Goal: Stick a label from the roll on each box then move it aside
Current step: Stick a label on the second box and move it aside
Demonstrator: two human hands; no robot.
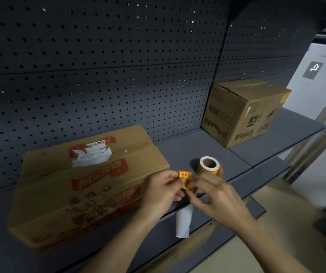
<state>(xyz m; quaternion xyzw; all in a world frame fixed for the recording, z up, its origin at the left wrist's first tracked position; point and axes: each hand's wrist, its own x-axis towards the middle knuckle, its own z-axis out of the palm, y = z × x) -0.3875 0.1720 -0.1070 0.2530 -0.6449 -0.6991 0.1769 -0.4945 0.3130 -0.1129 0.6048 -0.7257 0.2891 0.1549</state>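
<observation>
Orange-and-yellow label (185, 177) is pinched between the fingertips of the left hand (158, 194) and right hand (215, 196), low centre of frame, apparently mid-peel from the white backing strip (183, 221) that hangs over the shelf (187, 146) edge. Roll (209, 166) stands upright just behind the hands. Flat box (91, 186), lower left, shows no such label: judged pending. Upright box (243, 113), upper right, bears a small orange sticker: probably finished. Shelf is dark grey metal with a perforated back panel (99, 66); the room is dim.

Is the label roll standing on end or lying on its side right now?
Standing on end: the yellow label roll with white core sits on the grey metal shelf, its hollow centre facing up.
</observation>
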